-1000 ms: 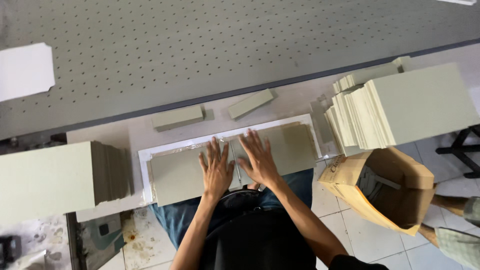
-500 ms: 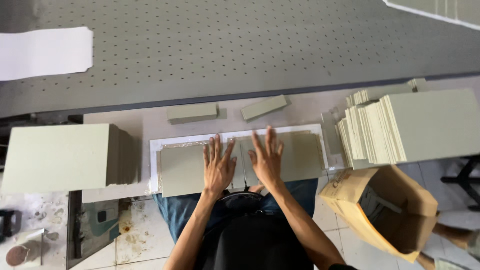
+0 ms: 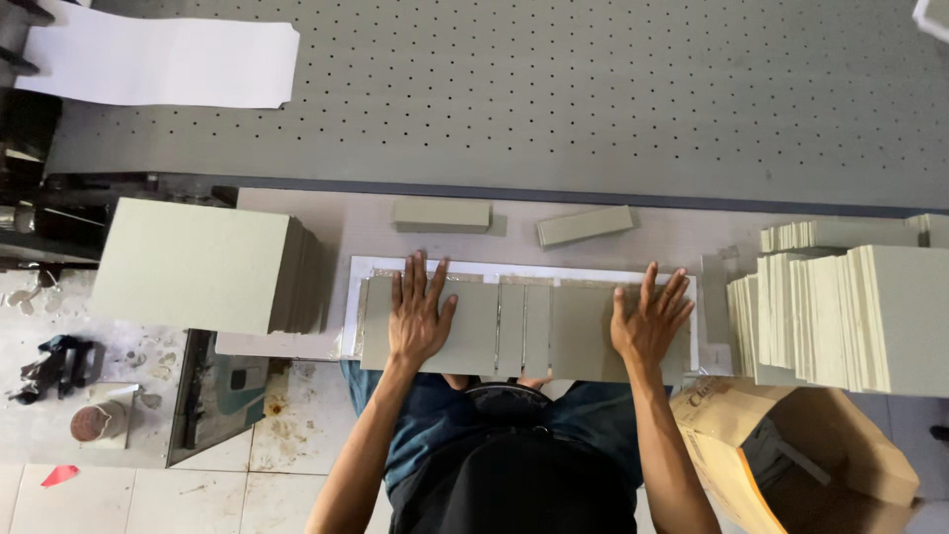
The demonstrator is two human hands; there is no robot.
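- Two hands are pressing flat, fingers splayed, gripping nothing: left hand (image 3: 418, 318) and right hand (image 3: 647, 324) on grey board panels (image 3: 524, 331) lying on a white sheet (image 3: 415, 269), lower centre.
- Uneven pressing is risking panels sliding, closing the gaps.
- Strips (image 3: 441, 215) above, stack (image 3: 855, 316) right: elbow may be nudging the stack.

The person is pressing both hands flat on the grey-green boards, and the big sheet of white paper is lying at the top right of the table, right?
Not quite. The large white paper sheet lies at the top left of the grey perforated table, as the head view shows. The rest holds: the left hand and right hand both press flat on the grey-green cardboard boards.
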